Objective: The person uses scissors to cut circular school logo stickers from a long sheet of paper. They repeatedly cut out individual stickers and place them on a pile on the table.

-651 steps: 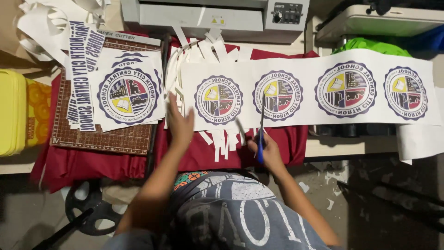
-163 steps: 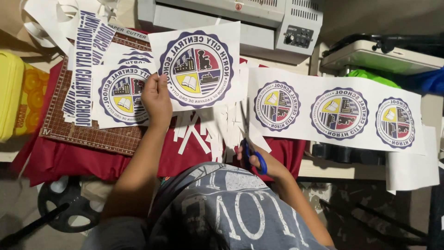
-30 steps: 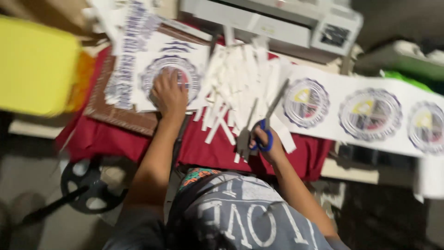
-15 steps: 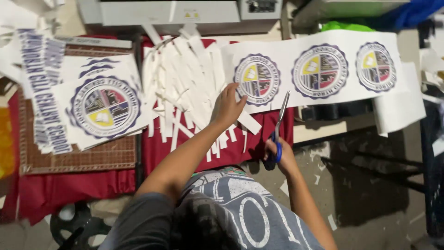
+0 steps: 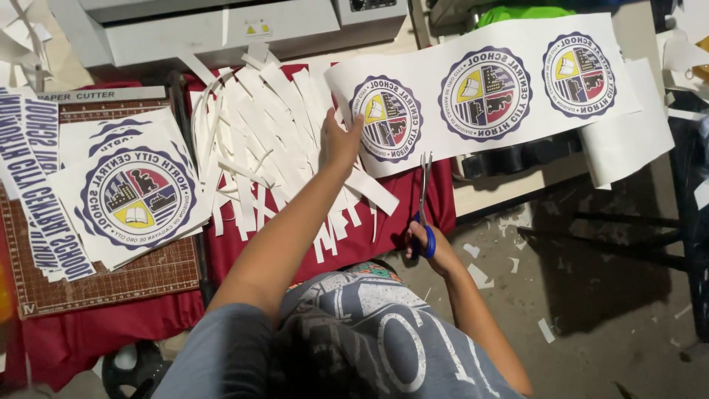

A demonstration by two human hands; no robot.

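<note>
A long white paper strip printed with three round coloured emblems lies across the table's right side. My left hand rests flat on its left end, beside the leftmost emblem. Blue-handled scissors are in my right hand, blades pointing up at the strip's lower edge between the first two emblems. A stack of cut-out emblem sheets lies at the left on a brown cutting mat.
A pile of white paper offcut strips covers the red cloth in the middle. A grey machine stands at the back. Printed lettering sheets lie far left. Paper scraps dot the floor at right.
My left hand has shifted from the cut sheets on the left to the long strip's left end. The scissors have come up to the strip's lower edge.
</note>
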